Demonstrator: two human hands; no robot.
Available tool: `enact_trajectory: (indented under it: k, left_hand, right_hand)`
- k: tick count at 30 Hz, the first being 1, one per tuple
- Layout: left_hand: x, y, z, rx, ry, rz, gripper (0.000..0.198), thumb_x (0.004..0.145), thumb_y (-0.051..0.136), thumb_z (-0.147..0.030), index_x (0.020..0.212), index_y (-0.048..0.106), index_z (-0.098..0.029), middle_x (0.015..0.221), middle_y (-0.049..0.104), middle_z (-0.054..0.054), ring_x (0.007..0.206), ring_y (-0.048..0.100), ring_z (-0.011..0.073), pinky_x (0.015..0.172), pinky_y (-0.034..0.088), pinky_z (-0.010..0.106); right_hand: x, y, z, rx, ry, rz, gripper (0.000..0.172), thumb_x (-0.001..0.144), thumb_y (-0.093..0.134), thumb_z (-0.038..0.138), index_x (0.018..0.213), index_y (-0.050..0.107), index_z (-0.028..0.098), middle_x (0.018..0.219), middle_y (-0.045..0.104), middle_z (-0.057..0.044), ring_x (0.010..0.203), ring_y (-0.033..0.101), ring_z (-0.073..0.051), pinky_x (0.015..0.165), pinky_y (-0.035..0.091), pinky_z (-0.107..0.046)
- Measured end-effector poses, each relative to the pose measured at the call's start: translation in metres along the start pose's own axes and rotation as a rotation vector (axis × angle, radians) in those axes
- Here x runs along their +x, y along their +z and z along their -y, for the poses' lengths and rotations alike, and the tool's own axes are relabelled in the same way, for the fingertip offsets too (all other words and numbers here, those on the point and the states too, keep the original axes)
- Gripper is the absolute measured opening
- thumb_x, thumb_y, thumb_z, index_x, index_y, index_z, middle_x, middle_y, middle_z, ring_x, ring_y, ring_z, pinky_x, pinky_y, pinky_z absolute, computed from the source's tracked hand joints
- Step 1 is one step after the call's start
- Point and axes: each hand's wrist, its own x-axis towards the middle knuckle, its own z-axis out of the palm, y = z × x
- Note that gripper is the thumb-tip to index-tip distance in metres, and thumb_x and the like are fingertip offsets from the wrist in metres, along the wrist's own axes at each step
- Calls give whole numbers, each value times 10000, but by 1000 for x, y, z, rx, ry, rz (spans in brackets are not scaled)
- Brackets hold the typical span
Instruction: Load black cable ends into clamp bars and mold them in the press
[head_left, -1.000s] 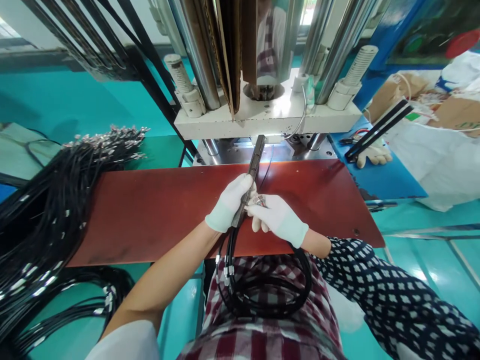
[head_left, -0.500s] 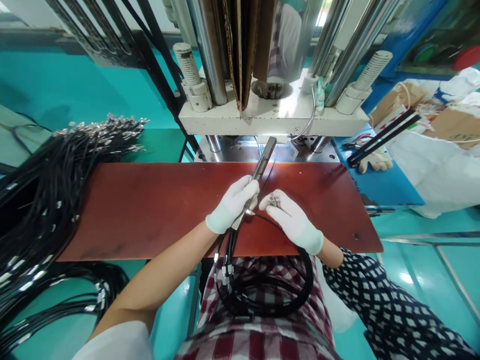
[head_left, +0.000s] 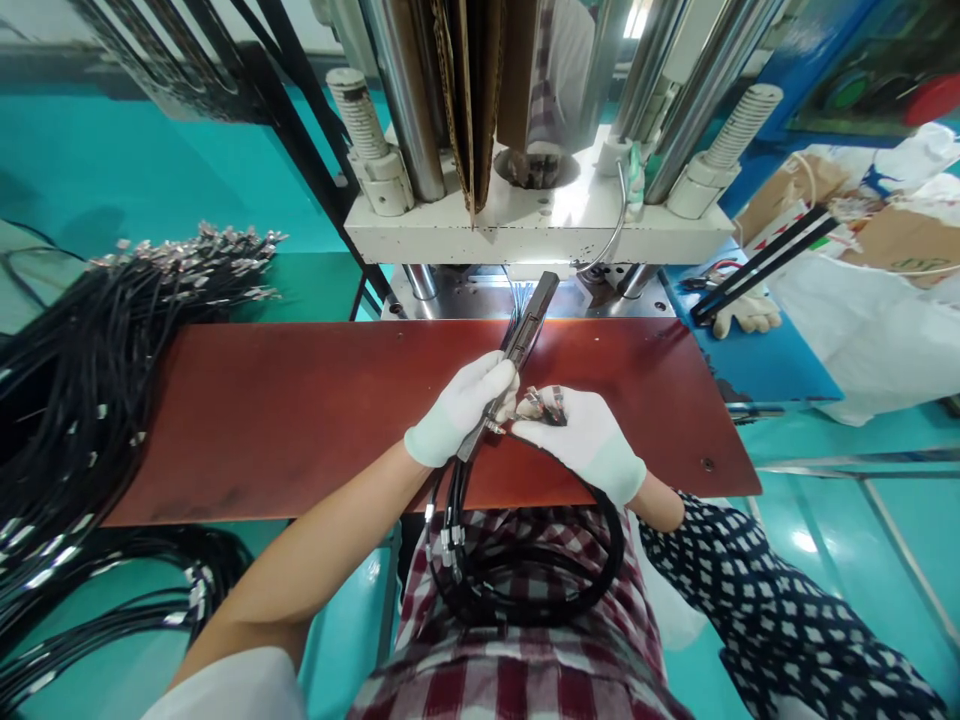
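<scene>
Head cam: I've got the bar [head_left: 534, 318] in L hand [head_left: 466, 405], fingers closed round its lower half, thumb along the top. Bar is tilted, upper end leaning R & away over the base plate [head_left: 457, 300], just short of the press [head_left: 480, 245] beam's lower edge in view, so tight up top. Lower end sits over the board [head_left: 292, 420], inside the near edge.

R hand [head_left: 589, 440] is curled, pinching a bunch of metal tips [head_left: 553, 405] just R of the bar. Can't tell if the tip nearest the bar touches it; too small.

Black coil [head_left: 555, 608] lies on the lap; its strands go up over the board's near edge, one side to the bar's low end, other to R hand.

Room: long stretch of board L of L hand, out to the cable heap [head_left: 75, 400] at its L edge. Shorter stretch R of R hand. Watch far R corner: rods [head_left: 765, 262] lean there over the blue table [head_left: 799, 350], spare glove [head_left: 750, 315] under them.
</scene>
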Motion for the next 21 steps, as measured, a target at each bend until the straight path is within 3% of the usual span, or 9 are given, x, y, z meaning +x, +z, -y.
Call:
enact_trajectory:
  k: [5,10,14,18,21]
  left_hand:
    - [-1,-2,-1,68,35,-15,372,972,474,-479,805,524,-150,678,487,-18,557,450,80,528,381,228]
    - [-1,-3,0,90,39,-35,396,963,471,-515,807,537,-157,660,494,-19,548,454,87,520,382,228]
    - [-2,-2,-1,106,22,-37,415,952,470,-545,803,544,-166,626,501,-21,521,464,94,503,386,229]
    - [-2,-2,-1,105,26,-41,419,946,478,-552,800,541,-165,654,500,-19,533,461,91,510,383,228]
    - [-2,-2,-1,109,37,-35,408,954,471,-537,800,530,-164,660,486,-21,551,451,92,528,379,230]
  right_hand:
    - [5,4,9,-18,31,94,262,859,616,390,712,593,174,657,662,4,627,600,-138,593,441,-261]
    - [6,5,9,127,26,113,199,834,630,354,869,614,158,775,687,-13,690,606,-140,646,475,-269]
    - [4,4,5,48,-21,82,240,795,693,369,914,641,168,896,721,-31,816,647,-174,748,498,-301]
    - [5,4,2,-81,14,58,286,806,677,449,807,653,164,767,693,-21,698,595,-158,634,452,-282]
    - [7,4,4,-42,41,109,295,822,652,442,760,635,153,698,657,-14,646,552,-138,592,418,-262]
